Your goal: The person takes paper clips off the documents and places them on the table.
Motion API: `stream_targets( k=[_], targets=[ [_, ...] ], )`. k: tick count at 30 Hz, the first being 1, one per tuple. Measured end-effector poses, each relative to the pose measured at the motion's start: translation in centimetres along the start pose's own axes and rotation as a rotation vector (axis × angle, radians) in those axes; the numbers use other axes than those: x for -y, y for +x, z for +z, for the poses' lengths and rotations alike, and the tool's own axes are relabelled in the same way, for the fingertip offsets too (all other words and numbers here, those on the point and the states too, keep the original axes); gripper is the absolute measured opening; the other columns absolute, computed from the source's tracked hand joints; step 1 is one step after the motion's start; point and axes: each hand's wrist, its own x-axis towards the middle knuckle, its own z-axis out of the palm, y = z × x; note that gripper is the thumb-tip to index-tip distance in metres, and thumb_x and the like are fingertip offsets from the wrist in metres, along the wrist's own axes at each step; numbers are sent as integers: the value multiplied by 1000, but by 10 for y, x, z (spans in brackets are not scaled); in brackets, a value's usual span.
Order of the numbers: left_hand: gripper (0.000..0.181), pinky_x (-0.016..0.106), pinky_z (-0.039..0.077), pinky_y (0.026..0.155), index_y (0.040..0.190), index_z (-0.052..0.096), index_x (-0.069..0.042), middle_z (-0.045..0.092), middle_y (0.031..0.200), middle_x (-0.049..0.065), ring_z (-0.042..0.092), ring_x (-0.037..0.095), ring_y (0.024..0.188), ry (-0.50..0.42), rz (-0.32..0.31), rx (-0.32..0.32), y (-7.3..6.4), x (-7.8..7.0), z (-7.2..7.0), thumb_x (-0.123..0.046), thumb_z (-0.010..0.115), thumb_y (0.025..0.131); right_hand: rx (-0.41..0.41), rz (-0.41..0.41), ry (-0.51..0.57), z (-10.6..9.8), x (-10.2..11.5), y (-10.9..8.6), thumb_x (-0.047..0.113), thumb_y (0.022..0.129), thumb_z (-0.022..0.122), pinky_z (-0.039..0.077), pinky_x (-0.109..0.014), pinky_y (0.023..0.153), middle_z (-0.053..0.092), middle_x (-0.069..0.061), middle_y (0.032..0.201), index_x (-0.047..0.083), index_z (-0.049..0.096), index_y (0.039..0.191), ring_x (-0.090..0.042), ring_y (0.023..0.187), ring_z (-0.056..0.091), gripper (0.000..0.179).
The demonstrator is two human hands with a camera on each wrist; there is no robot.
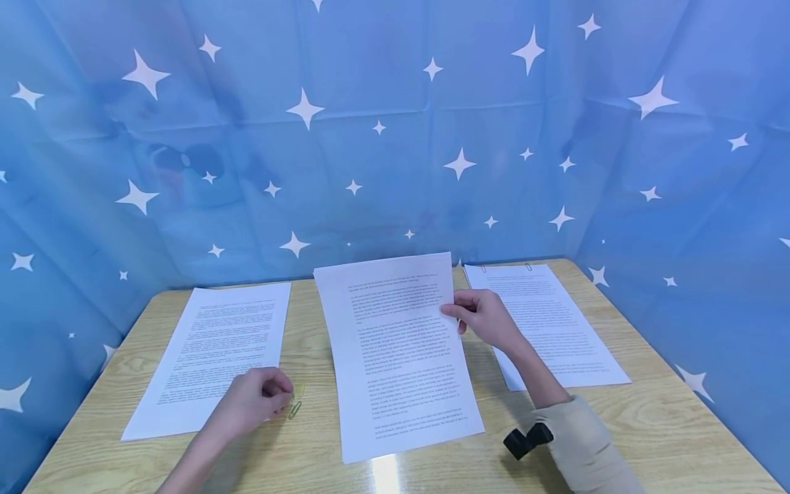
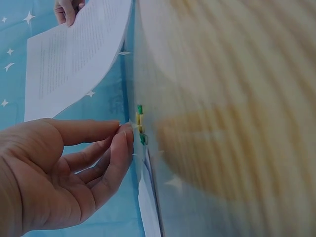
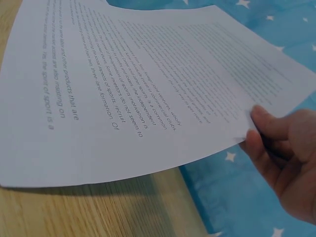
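My right hand (image 1: 484,315) grips a printed stack of paper (image 1: 401,370) by its right edge, thumb in front; the right wrist view shows the sheets (image 3: 123,98) bowing. The stack is tilted up over the middle of the table. My left hand (image 1: 253,398) is low over the table, its fingers loosely bent and thumb tip near the fingertips. Just beyond those tips are yellow and green paper clips (image 1: 296,406), seen edge-on in the left wrist view as small clips (image 2: 141,124). Nothing visible is held in the left hand.
A printed stack (image 1: 210,357) lies at the left of the wooden table (image 1: 308,453). Another stack (image 1: 549,329) at the right has paper clips (image 1: 529,267) on its top edge. A black object (image 1: 527,440) is beside the right sleeve. A blue starry curtain (image 1: 382,171) stands behind.
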Motion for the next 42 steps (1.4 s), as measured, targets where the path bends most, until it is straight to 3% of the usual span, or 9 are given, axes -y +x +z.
stream_targets(
  k=[4,11,18,26,34,39,42],
  targets=[
    [9,29,50,56,98,69,-1,64,78,2,61,17,66,-9,5,-22,1,-4,-2,-1,68,89,-2,-2,-4,0,0,0,15,99,67,39,-28,47,60,-4,63,7,73,91,-22,54,60,13],
    [9,28,51,68,101,70,-3,68,83,1,62,13,76,20,52,-84,6,-16,-2,-4,68,93,-3,9,-4,0,2,1,16,99,67,40,-28,47,58,-5,62,7,72,89,-19,54,59,14],
    [11,27,52,71,106,69,-2,68,89,5,64,15,81,-47,94,-144,14,-29,-2,-6,65,97,-8,15,-8,1,3,0,15,99,67,40,-28,47,59,-4,63,7,72,90,-19,54,59,13],
    [26,36,54,85,123,64,-2,68,102,7,67,23,96,-97,131,-223,27,-41,4,-10,66,98,-12,11,-7,1,1,0,16,99,67,39,-28,47,56,-10,61,7,70,86,-19,54,59,16],
    [48,42,53,85,143,50,-1,67,114,14,64,29,103,-119,113,-201,41,-58,11,-19,63,101,-36,31,-11,0,-2,0,14,99,66,40,-27,47,62,-8,65,4,73,92,-17,54,59,14],
    [52,46,53,87,145,48,0,68,116,16,64,30,105,-109,107,-186,49,-67,15,-24,63,101,-50,53,-16,-1,3,1,8,100,64,31,-25,44,62,-19,65,-1,73,95,-14,52,56,14],
    [45,45,53,84,140,53,2,69,113,15,65,29,102,-97,110,-200,52,-70,17,-21,63,101,-55,61,-10,-1,17,-1,5,100,63,30,-25,44,59,-25,64,-3,72,94,-14,51,54,14]
  ],
)
